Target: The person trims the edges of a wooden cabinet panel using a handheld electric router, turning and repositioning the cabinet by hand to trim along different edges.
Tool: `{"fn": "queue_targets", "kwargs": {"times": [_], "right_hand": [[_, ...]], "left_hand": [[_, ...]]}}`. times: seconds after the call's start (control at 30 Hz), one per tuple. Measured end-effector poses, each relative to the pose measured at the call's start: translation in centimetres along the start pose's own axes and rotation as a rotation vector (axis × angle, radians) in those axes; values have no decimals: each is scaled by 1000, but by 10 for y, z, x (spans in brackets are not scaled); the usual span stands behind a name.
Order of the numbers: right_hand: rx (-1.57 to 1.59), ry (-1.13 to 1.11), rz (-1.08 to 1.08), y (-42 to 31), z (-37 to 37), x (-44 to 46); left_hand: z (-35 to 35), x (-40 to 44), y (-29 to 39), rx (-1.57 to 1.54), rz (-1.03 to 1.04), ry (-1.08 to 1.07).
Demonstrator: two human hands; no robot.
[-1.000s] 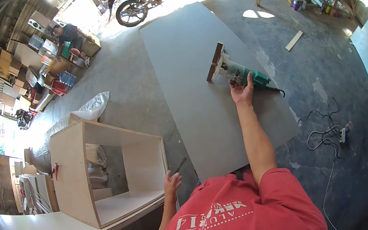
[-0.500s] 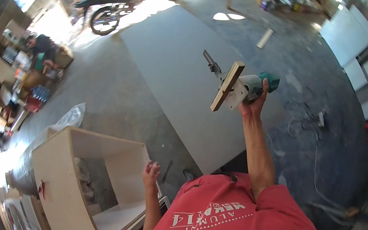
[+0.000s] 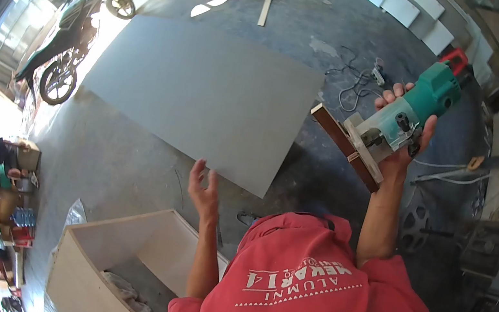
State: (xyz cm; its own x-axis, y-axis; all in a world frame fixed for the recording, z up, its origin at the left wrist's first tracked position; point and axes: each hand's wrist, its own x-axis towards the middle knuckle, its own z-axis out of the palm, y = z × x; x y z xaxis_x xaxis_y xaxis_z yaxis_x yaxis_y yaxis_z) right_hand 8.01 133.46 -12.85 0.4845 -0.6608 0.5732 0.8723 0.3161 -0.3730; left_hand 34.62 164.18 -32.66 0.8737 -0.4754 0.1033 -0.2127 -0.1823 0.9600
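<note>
My right hand [image 3: 400, 159] is wrapped round a trim router [image 3: 433, 90] with a green motor body, a clear lower housing and a red part at its far end. The router is held up on its side above the floor. Across its pale base plate lies a narrow wooden strip [image 3: 332, 127]. My left hand [image 3: 204, 196] is raised, its fingers apart and holding nothing. It hovers near the edge of a large grey panel [image 3: 207, 90], above the open wooden cabinet box [image 3: 101, 224]. Whether it touches the panel I cannot tell.
A motorcycle [image 3: 60, 54] stands at the left. Cluttered goods [image 3: 7, 202] line the left side. A cable [image 3: 355, 88] lies on the floor beyond the panel, near a loose wood strip [image 3: 264, 12]. White boards [image 3: 400, 9] lean at the back right.
My right hand has brought the router right and closer, turning it so its side shows. My left hand has risen from the cabinet's rim, fingers spreading. The view has swung right.
</note>
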Motion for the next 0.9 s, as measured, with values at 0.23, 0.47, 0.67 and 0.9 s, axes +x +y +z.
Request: {"fn": "queue_targets", "kwargs": {"times": [0.23, 0.47, 0.67, 0.9], "right_hand": [[-23, 692, 112, -43, -8, -48], [400, 780, 194, -78, -106, -132], [756, 699, 231, -88, -165, -206], [567, 980, 137, -109, -156, -218]], "left_hand": [[130, -33, 21, 484, 370, -444], [149, -37, -6, 778, 476, -397], [154, -38, -2, 875, 450, -364], [157, -47, 10, 870, 344, -388]]}}
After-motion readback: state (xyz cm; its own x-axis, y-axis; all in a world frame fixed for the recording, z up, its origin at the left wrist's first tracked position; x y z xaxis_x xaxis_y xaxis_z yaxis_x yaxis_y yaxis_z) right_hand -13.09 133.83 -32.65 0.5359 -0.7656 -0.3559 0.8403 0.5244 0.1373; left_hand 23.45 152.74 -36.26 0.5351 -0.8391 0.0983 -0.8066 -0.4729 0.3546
